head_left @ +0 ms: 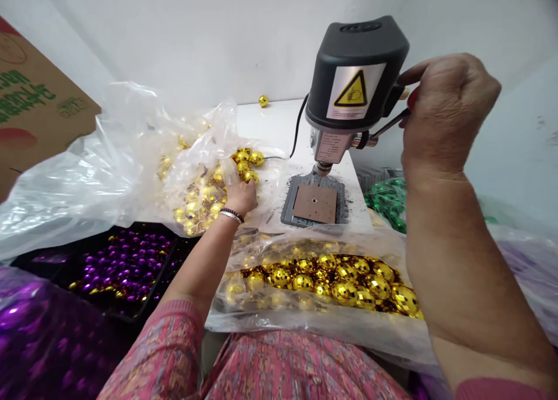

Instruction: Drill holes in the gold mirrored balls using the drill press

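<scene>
My left hand (242,197) reaches into a clear plastic bag (131,173) of shiny gold baubles (196,205), and its fingers are hidden among them. My right hand (449,112) is closed around the dark lever handle (390,127) of a small bench drill press (355,74). The press has a black head with a yellow warning label. Its bit points down at a brown pad with a central hole (314,203), set on a grey base plate (290,208). Nearest my body, a second plastic bag holds faceted gold baubles (344,281).
A tray of purple baubles (122,266) lies at the left, with green baubles (390,202) behind my right arm. One gold bauble (263,100) sits at the far edge of the white table (270,124). A cardboard box (35,80) stands at the far left, and dark debris surrounds the base plate.
</scene>
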Tool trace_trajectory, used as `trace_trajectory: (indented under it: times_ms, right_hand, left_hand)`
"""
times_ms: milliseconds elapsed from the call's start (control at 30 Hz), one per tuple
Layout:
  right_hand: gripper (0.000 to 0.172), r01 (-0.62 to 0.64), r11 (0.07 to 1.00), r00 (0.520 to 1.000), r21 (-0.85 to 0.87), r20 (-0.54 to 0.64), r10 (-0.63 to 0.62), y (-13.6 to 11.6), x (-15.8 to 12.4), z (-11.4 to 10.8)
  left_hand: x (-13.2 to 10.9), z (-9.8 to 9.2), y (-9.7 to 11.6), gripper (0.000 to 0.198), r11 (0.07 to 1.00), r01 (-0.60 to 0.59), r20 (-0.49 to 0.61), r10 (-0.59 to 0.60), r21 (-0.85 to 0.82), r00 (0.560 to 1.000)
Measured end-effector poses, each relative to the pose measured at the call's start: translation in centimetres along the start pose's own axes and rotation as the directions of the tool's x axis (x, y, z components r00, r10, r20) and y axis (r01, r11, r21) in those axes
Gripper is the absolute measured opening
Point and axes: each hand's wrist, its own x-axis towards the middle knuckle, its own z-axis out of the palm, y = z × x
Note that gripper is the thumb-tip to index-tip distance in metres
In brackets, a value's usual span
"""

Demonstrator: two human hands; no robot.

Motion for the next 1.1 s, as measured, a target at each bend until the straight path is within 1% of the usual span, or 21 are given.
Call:
trace_trajectory:
  times_ms: [33,100,167,200,267,300,367,433,467,533,633,733,800,833,867,900,967,1000,1033,1067,1100]
  right_hand:
    - [0.041,-0.035,0.999,0.999,0.015,-0.035,0.035,-0.4,-0.1,0.0]
    - [0.04,-0.069,0.997,0.995,0.03,-0.072,0.071,-1.1,-0.3,-0.2]
    - [0.039,-0.073,0.997,0.996,0.011,-0.049,0.073,-1.4,-0.5,-0.4]
    - [0.038,-0.078,0.997,0.996,0.003,-0.044,0.078,-1.4,-0.6,-0.5]
    - [0.038,-0.077,0.997,0.996,0.011,-0.05,0.077,-1.5,-0.8,-0.6]
    - [0.038,-0.069,0.997,0.996,0.018,-0.05,0.07,-1.6,-0.8,-0.7]
    - [0.04,-0.054,0.998,0.997,0.024,-0.049,0.055,-1.9,-1.0,-0.8]
    - [0.041,-0.076,0.997,0.996,0.014,-0.036,0.076,-2.1,-1.1,-0.8]
    - [0.042,-0.089,0.996,0.996,0.009,-0.031,0.089,-2.1,-1.1,-0.9]
    - [0.041,-0.093,0.996,0.995,0.007,-0.034,0.093,-2.0,-1.1,-0.9]
    - [0.04,-0.067,0.998,0.997,0.002,-0.04,0.067,-1.7,-1.1,-0.8]
    - [0.038,-0.049,0.999,0.998,-0.007,-0.033,0.049,-1.8,-1.1,-0.8]
    - [0.037,-0.069,0.998,0.997,-0.007,-0.031,0.069,-2.2,-1.0,-0.8]
    - [0.037,-0.089,0.996,0.996,-0.006,-0.031,0.089,-2.4,-1.0,-0.8]
    - [0.036,-0.114,0.993,0.993,-0.007,-0.03,0.114,-2.8,-0.9,-0.8]
    - [0.035,-0.143,0.99,0.989,-0.01,-0.028,0.143,-3.1,-0.9,-0.8]
    - [0.034,-0.197,0.98,0.98,-0.014,-0.025,0.197,-3.7,-0.7,-0.7]
    - [0.034,-0.218,0.976,0.976,-0.018,-0.022,0.218,-3.9,-0.6,-0.7]
    - [0.034,-0.234,0.972,0.972,-0.023,-0.018,0.233,-4.1,-0.5,-0.7]
    - [0.034,-0.244,0.969,0.97,-0.03,-0.014,0.244,-4.3,-0.4,-0.7]
    - [0.034,-0.251,0.967,0.968,-0.041,-0.002,0.251,-4.4,-0.2,-0.8]
  left_hand:
    - [-0.2,-0.1,0.5,0.047,1.0,-0.012,-0.034,0.012,0.011,0.999]
    - [-0.5,-0.2,1.5,0.048,0.997,-0.071,-0.148,0.076,0.04,0.986]
    - [-0.4,0.2,2.2,0.048,0.985,-0.155,-0.235,0.167,0.07,0.958]
    - [-0.2,0.6,2.4,0.047,0.979,-0.188,-0.237,0.201,0.075,0.951]
    - [0.5,1.5,2.2,0.047,0.975,-0.218,-0.174,0.221,0.037,0.96]
    - [0.8,1.9,2.0,0.051,0.976,-0.216,-0.13,0.212,-0.015,0.969]
    - [1.6,2.6,1.3,0.059,0.96,-0.202,-0.064,0.193,-0.193,0.979]
    - [2.3,3.0,0.7,0.063,0.906,-0.2,-0.045,0.197,-0.374,0.979]
    - [2.6,3.0,0.5,0.06,0.876,-0.206,-0.051,0.204,-0.436,0.978]
    - [3.2,3.0,0.3,0.049,0.84,-0.209,-0.067,0.203,-0.5,0.977]
    - [3.7,3.3,0.3,0.039,0.82,-0.163,-0.076,0.145,-0.549,0.987]
    - [3.9,3.8,0.6,0.03,0.799,-0.096,-0.043,0.088,-0.593,0.995]
    - [3.8,3.8,0.8,0.025,0.783,-0.068,-0.018,0.072,-0.618,0.997]
    - [3.7,3.6,0.9,0.024,0.753,-0.05,-0.02,0.048,-0.656,0.999]
    - [3.6,3.2,1.0,0.025,0.698,-0.037,-0.036,0.015,-0.715,0.999]
    - [3.5,2.7,1.2,0.027,0.611,-0.036,-0.058,-0.016,-0.791,0.998]
    - [3.1,1.5,1.7,0.034,0.362,-0.059,-0.072,-0.022,-0.93,0.997]
    - [2.9,0.9,2.2,0.038,0.236,-0.067,-0.062,0.026,-0.969,0.998]
    - [2.7,0.3,2.7,0.041,0.145,-0.058,-0.043,0.103,-0.988,0.994]
    - [2.6,-0.1,3.4,0.042,0.09,-0.028,-0.011,0.184,-0.996,0.983]
    - [2.4,-0.3,4.1,0.044,0.071,0.009,0.027,0.252,-0.997,0.967]
